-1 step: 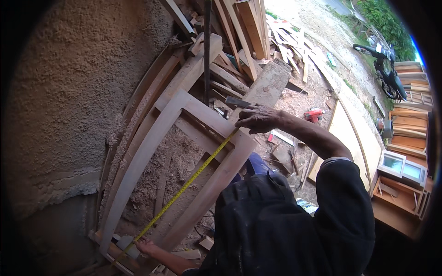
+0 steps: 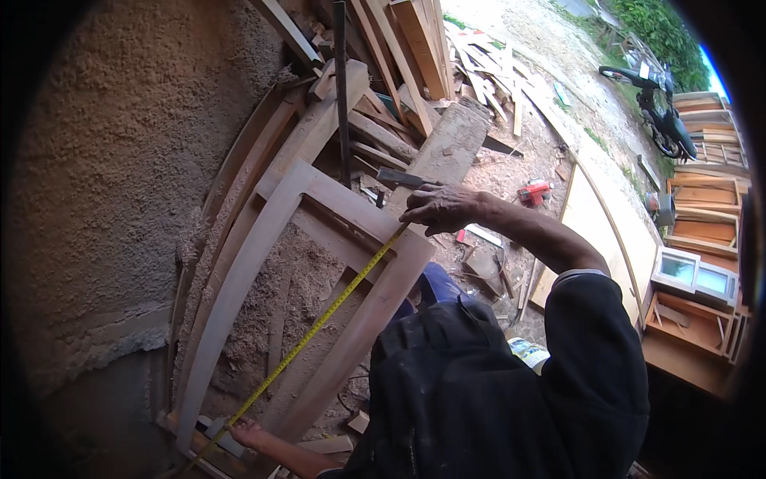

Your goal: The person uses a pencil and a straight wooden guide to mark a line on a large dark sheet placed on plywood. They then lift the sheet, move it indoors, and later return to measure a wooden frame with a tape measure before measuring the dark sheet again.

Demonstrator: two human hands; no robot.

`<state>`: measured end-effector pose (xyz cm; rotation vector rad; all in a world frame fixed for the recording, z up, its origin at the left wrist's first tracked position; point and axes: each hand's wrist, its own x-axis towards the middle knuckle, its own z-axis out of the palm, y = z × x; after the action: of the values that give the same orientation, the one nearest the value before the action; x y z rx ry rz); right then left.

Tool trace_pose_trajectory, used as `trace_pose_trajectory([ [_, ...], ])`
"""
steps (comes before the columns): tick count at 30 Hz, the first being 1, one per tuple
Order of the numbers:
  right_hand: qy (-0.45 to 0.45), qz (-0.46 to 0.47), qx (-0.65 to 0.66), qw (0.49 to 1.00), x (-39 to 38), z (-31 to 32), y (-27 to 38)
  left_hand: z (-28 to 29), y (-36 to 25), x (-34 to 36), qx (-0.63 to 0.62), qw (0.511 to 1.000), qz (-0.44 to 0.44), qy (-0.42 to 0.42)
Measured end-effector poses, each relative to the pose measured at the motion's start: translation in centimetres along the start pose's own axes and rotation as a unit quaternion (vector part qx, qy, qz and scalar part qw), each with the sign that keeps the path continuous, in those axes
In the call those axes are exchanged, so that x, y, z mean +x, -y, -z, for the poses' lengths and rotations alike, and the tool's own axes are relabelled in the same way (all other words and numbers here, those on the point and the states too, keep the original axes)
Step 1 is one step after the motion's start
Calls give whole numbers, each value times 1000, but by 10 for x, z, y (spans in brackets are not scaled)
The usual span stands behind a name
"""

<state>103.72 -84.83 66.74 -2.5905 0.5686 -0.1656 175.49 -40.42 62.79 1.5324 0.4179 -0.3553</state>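
Note:
A pale wooden frame (image 2: pixel 227 299) with one curved side lies before me, its corners joined. A yellow measuring tape (image 2: pixel 307 339) is stretched taut and slanting across its opening. At the upper right corner of the frame, my right hand (image 2: pixel 443 209) is closed over one stretch of the tape, fingertips bent down on the wood. Down at the lower left, my left hand (image 2: pixel 246 436) pinches the tape near the frame's other end. The tape runs on past those fingers. Its case cannot be made out. A dark flat bar (image 2: pixel 403 177) lies just beyond my right hand.
A rough wall (image 2: pixel 136 199) rises on the left. Beyond the frame stand an upright metal bar (image 2: pixel 342 96), a thick plank (image 2: pixel 451 148) and stacked boards (image 2: pixel 419 48). A red power tool (image 2: pixel 535 191) lies among offcuts on the right. Farther off is a motorcycle (image 2: pixel 658 112).
The far part of the scene has shifted slightly left in the picture. Both hands keep their hold on the tape at the same ends of the frame.

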Motion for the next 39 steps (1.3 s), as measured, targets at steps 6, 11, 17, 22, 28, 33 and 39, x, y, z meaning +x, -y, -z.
trace_pose_trajectory([
  [6, 57, -159, 36, 985, -71, -12, 39, -127, -80, -41, -69, 956, -171, 227],
  [11, -41, -200, 102, 974, -121, -49, 71, -253, -94, -165, -12, 892, -238, 384],
  [17, -215, -208, 258, 918, -138, -88, 123, -331, 47, -407, 154, 709, -218, 652],
  [22, -355, -261, 329, 836, -140, -82, 166, -311, 177, -572, 244, 497, -197, 809],
  [28, -556, -365, 306, 682, -170, -73, 199, -288, 262, -650, 264, 400, 74, 874],
  [33, -556, -463, 303, 620, -195, -82, 221, -282, 310, -668, 357, 344, 187, 848],
  [39, -515, -639, 257, 511, -242, -138, 281, -270, 343, -676, 458, 217, 221, 833],
])
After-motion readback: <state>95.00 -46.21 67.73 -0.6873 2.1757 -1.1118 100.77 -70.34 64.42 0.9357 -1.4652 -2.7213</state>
